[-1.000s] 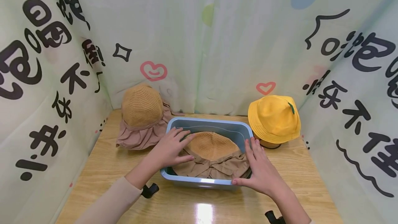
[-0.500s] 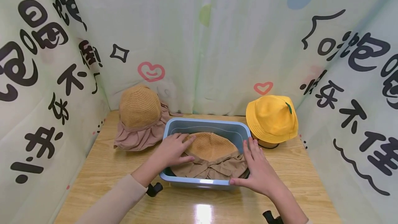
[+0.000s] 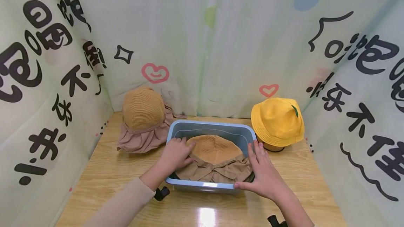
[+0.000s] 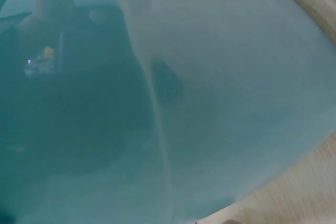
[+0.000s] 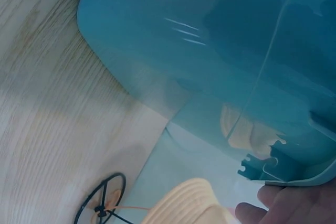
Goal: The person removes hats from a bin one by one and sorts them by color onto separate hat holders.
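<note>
A pale blue plastic tub [image 3: 203,184] holds a straw hat [image 3: 216,148] with a brown cloth brim and bow. My left hand [image 3: 175,155] lies across the tub's left rim, fingers bent inward, thumb and index finger over the hat's left edge. With fingers stretched out, my right hand [image 3: 265,171] rests along the right rim, its thumb at the front edge. In the right wrist view, fingertips [image 5: 268,203] touch the rim's corner. The left wrist view shows mostly the tub's outer wall [image 4: 210,103], without the hand.
A straw hat with a pink cloth brim [image 3: 143,109] stands at the back left. A yellow bucket hat [image 3: 277,120] with a green leaf tip stands back right on a stand with a dark wire base [image 5: 101,203]. Printed curtains [image 3: 202,45] enclose the wooden table [image 3: 126,171].
My left hand has shifted slightly rightward and its fingers have drawn in and bent more at the left rim. The right hand and the hats stay in place.
</note>
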{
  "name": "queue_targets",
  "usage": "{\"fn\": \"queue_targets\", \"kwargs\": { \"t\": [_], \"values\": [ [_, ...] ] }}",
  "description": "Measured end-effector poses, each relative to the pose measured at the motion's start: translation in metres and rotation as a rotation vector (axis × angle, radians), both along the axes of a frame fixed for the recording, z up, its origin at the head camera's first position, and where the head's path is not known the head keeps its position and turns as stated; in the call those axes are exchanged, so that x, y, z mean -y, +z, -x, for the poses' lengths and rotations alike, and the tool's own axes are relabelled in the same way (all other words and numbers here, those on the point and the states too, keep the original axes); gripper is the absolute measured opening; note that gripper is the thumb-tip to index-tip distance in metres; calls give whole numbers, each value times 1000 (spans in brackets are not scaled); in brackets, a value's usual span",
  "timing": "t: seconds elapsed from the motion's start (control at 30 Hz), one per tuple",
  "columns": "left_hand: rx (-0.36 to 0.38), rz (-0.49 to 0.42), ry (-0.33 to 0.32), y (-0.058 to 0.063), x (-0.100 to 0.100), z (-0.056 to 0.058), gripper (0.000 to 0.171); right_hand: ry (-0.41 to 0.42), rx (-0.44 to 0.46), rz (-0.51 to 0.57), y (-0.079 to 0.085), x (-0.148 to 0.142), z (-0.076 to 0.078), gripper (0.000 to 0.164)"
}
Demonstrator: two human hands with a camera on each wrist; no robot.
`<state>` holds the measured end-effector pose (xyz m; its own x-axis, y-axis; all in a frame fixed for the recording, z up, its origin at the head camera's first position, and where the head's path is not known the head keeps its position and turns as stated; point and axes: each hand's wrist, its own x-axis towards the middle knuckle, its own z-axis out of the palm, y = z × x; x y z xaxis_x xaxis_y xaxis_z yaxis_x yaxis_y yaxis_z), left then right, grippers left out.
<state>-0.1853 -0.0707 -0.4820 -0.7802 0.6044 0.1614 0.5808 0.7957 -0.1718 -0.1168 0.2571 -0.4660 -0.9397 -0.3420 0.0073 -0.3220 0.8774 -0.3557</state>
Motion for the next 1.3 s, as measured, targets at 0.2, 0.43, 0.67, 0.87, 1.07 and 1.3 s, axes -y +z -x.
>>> {"fn": "queue_targets", "kwargs": {
  "t": [0.2, 0.43, 0.67, 0.87, 1.07, 1.3],
  "values": [
    [-75, -72, -23, -4, 2, -1, 38, 3, -7, 10, -4, 1, 2, 137],
    [-72, -233, -55, -12, 6, 5, 32, -1, -22, 17, -9, 3, 3, 136],
    [-14, -347, -98, -12, 8, -4, 31, 3, -48, 22, -13, 3, -6, 134],
    [-26, -359, -109, 0, 8, -14, 29, 11, -67, 60, -5, 2, -16, 132],
    [-37, -359, -106, 7, 6, -9, 26, -6, -48, 70, 1, 2, -13, 128],
    [-29, -506, -154, 1, 11, 1, 26, -5, -47, 82, -4, 3, -6, 130]
  ]
}}
